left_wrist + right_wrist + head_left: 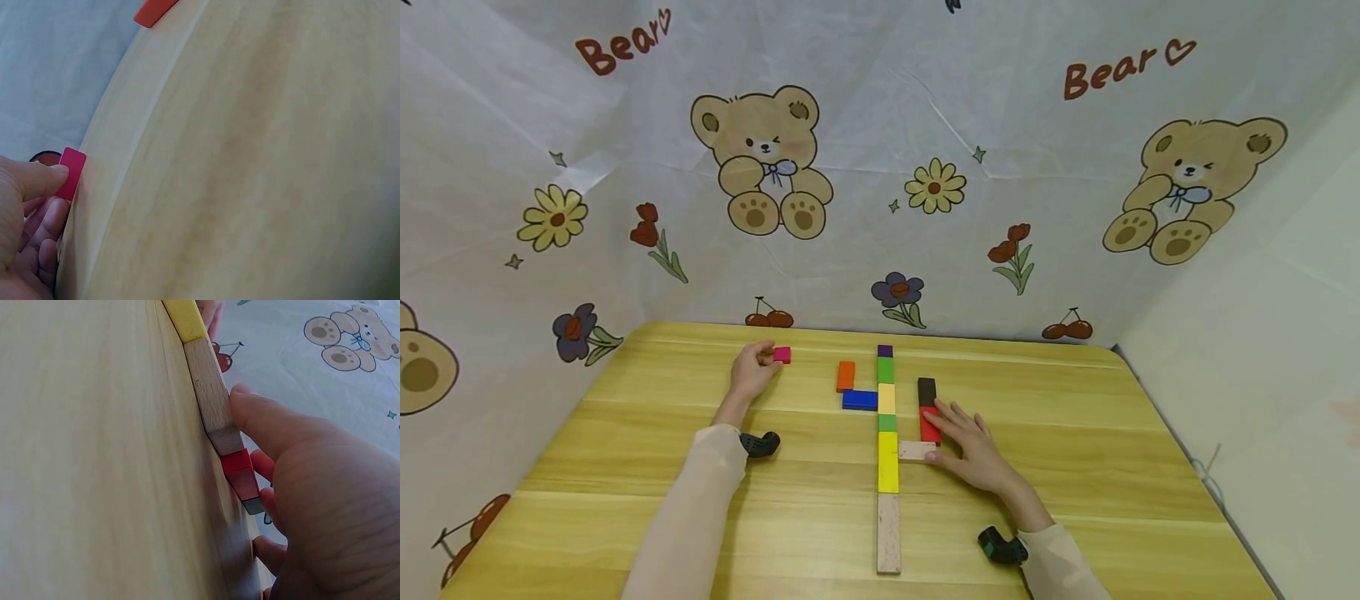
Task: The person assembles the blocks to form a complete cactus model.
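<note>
At the far left of the table, my left hand [752, 372] pinches a small pink block [782, 356] between thumb and fingers. The left wrist view shows the thumb across the face of the pink block [73, 172]. My right hand [973, 450] lies spread at the right side of a block layout. Its fingertips are at the red block [930, 423], and its thumb is at the end of a short plain wooden block [916, 451]. A black block [927, 392] adjoins the red one on the far side.
A column of blocks runs down the middle: purple [885, 351], green [886, 370], cream [886, 398], yellow [888, 462] and plain wood [888, 533], with another green piece among them. A blue block [860, 400] and an orange block [846, 377] join on the left. Behind hangs a bear-print cloth [865, 250].
</note>
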The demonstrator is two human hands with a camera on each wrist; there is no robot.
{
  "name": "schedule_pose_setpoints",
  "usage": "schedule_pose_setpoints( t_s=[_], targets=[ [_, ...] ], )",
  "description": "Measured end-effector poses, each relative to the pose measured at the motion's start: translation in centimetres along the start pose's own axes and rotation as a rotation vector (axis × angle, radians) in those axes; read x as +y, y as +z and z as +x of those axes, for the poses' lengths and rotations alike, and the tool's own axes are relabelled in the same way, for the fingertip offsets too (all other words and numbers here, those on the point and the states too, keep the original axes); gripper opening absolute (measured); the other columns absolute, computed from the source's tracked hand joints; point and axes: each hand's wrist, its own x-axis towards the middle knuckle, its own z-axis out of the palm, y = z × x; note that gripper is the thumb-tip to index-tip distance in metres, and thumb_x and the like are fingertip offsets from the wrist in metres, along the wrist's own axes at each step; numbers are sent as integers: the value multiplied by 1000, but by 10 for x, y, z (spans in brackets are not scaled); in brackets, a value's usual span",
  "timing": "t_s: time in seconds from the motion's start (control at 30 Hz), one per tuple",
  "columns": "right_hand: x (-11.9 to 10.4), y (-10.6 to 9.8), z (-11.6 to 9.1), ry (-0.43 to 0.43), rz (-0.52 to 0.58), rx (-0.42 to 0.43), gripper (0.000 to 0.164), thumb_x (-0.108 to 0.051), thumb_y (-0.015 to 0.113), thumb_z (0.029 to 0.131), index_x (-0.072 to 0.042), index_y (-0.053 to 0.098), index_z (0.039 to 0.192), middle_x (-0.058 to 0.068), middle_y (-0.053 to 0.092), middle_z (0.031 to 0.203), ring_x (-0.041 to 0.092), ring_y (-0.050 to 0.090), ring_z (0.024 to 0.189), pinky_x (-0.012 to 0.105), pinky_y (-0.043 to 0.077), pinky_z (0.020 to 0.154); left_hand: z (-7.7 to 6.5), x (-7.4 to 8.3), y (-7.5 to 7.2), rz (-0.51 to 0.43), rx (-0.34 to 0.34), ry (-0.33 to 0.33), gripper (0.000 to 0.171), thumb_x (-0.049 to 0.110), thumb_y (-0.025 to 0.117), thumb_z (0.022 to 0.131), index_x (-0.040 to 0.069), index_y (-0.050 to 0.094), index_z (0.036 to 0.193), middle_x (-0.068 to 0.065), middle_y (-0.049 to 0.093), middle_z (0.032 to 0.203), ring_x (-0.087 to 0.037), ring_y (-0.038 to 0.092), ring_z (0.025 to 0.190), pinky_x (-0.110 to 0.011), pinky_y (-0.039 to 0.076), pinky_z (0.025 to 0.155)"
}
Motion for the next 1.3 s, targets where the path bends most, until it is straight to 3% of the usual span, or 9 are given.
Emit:
schedule_pose_setpoints(
  t_s=[0.57, 0.8, 1.07, 1.3],
  targets=[
    [1, -1, 0, -18, -5, 21, 65, -39, 69, 90, -20, 46, 147, 9, 30, 160, 42, 20, 148, 70, 5, 114, 0, 7, 6, 48, 48, -2, 37, 10, 62, 95, -4, 59, 129, -23, 60, 121, -33, 59, 101, -38, 47, 85],
    [1, -1, 1, -11, -4, 12, 65, -39, 68, 90, -21, 46, 148, 8, 29, 160, 41, 19, 149, 68, 4, 115, 5, 13, 11, -22, 71, -28, 36, 11, 63, 95, -4, 60, 128, -24, 62, 122, -36, 60, 104, -42, 49, 88],
    [0, -1, 0, -35, -4, 24, 64, -39, 68, 90, -19, 47, 147, 11, 30, 160, 43, 21, 148, 70, 5, 113, 9, 45, 38, -103, 26, 49, 32, 10, 67, 92, 0, 65, 123, -20, 64, 119, -30, 61, 95, -24, 48, 72],
    [0, 0, 0, -29, -2, 20, 64, -38, 68, 90, -19, 46, 147, 12, 30, 159, 43, 21, 147, 70, 5, 113, 9, 58, 68, -97, -31, 78, 32, 8, 68, 91, -2, 65, 121, -20, 65, 117, -28, 61, 89, -23, 48, 69]
  ],
)
